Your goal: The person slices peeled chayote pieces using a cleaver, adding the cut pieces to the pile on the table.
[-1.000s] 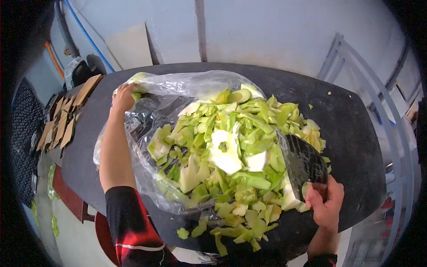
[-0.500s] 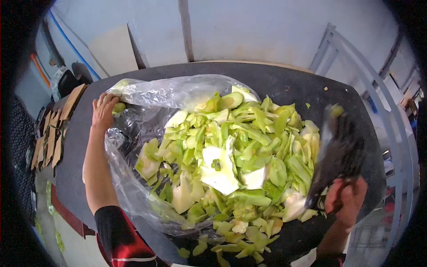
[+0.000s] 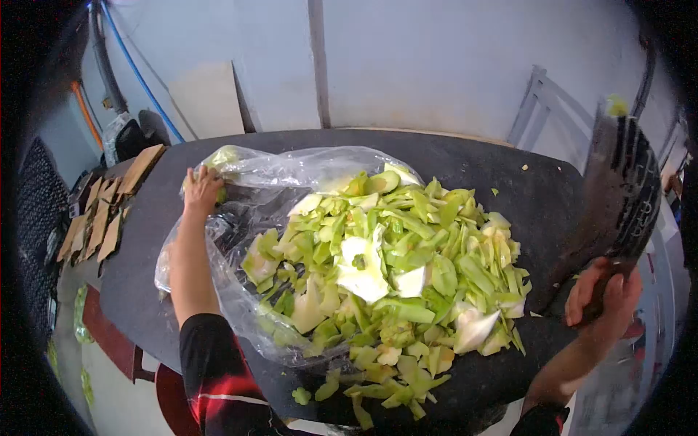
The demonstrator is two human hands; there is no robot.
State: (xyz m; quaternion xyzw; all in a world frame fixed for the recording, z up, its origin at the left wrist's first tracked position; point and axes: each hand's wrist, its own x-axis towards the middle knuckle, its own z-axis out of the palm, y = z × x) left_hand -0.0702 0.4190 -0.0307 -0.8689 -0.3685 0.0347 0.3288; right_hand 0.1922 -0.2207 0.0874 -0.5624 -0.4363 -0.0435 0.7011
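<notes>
My left hand is closed on the far left part of a clear plastic bag, with a green vegetable piece partly hidden beside its fingers. A large heap of green and pale vegetable peelings and chunks lies partly in the bag and partly on the dark tabletop. Right of the heap, my right hand grips the handle of a broad, dark-bladed cleaver. Its blade points up and away, with a green scrap stuck near the tip.
Cut cardboard pieces lie off the table's left side. A light wall stands behind the table, and a grey metal frame at the right. A red stool is below the left front edge, with green scraps on the floor.
The cleaver in my right hand has moved right, away from the heap, and its blade is raised. My left hand keeps its place on the bag. The whole view has shifted slightly.
</notes>
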